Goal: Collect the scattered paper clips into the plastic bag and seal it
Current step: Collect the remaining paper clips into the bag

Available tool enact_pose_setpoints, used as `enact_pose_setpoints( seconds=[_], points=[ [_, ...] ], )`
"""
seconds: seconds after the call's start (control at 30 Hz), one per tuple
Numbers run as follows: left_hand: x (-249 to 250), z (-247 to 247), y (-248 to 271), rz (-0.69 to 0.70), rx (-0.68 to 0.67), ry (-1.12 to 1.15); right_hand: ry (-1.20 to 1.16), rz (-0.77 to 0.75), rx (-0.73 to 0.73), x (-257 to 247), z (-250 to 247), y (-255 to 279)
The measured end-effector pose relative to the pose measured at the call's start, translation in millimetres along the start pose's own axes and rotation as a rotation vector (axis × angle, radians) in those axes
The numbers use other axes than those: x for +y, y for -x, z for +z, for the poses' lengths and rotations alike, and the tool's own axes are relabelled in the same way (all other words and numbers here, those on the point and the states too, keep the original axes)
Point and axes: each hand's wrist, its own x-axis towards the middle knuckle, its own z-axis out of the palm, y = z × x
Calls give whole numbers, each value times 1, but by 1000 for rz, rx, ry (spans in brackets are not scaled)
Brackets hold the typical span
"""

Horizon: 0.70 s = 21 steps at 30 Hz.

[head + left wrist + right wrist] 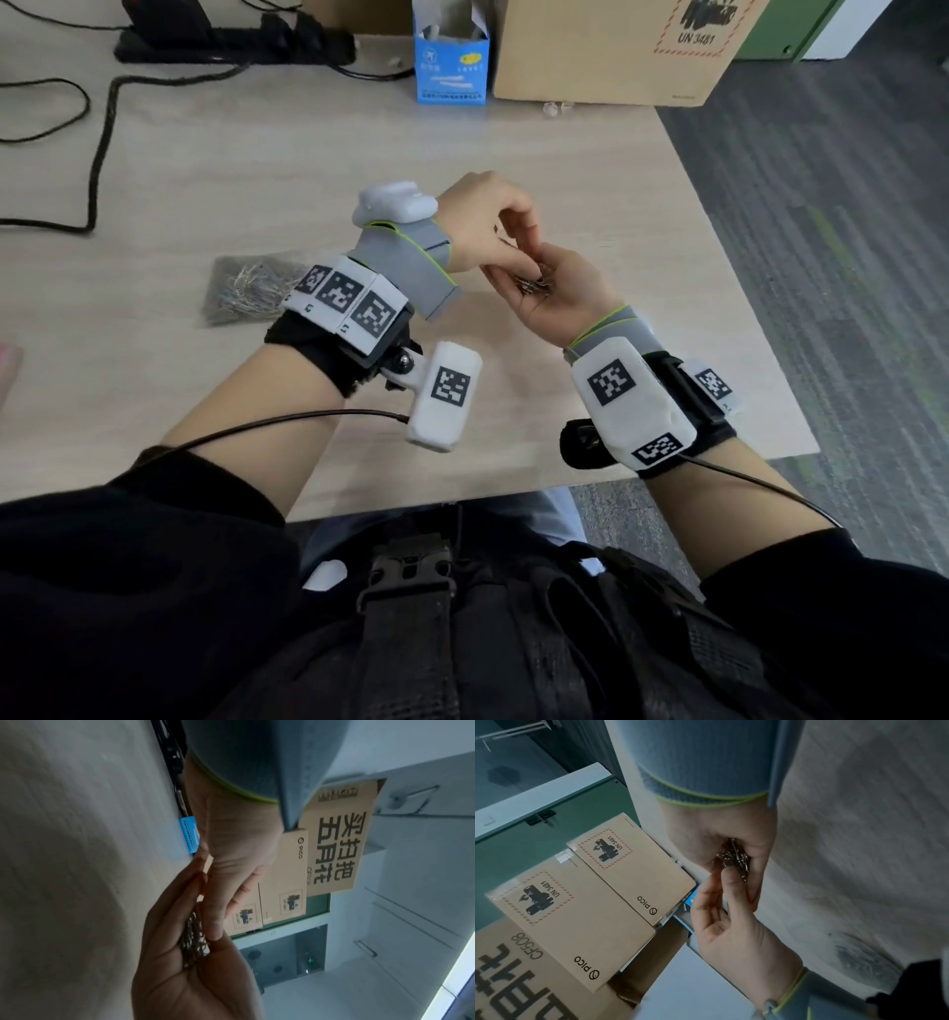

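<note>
A heap of silver paper clips (536, 281) lies in my right hand (529, 268), which is turned palm up and cupped around them above the table. My left hand (516, 250) comes down from above with bent fingers whose tips meet in the heap. In the right wrist view a left fingertip (729, 879) presses on the clips (734, 855). In the left wrist view the clips (192, 939) sit between both hands. The plastic bag (241, 293), with several clips inside, lies flat on the table left of my left wrist, untouched.
A blue carton (451, 61) and a large cardboard box (616, 46) stand at the table's far edge. Black cables (97, 154) and a power strip (231, 38) lie at the back left. The table's right edge (729, 288) runs close to my right hand.
</note>
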Motion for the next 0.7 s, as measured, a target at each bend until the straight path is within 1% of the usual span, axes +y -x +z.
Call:
enact_pose_setpoints(
  seconds=[0.07,0.13,0.17,0.2,0.23,0.3,0.4,0.43,0.5,0.6,0.7],
  points=[
    [-10,-14,9,-49,87,13,-64,44,-20,4,5,-5],
    [-27,-30,20,-121,231,-3,-88,75,-24,10,12,-11],
    [-36,-36,25,-167,282,-51,-85,75,-23,12,14,-13],
    [-43,-40,30,-225,299,-123,-81,74,-24,14,16,-15],
    [-47,-43,34,-283,285,-210,-79,77,-24,15,18,-17],
    [-51,-43,43,-375,215,-339,-74,87,-28,19,20,-20],
    [-58,-41,51,-454,107,-394,-43,101,-20,26,25,-26],
    [-60,-40,53,-464,78,-400,-32,109,-19,29,27,-28],
    [-64,-42,59,-485,65,-396,-9,124,-24,35,30,-30],
    [-67,-46,66,-486,87,-357,22,140,-25,41,36,-32],
    [-71,-47,69,-441,115,-294,35,152,-34,45,43,-33]
  ],
)
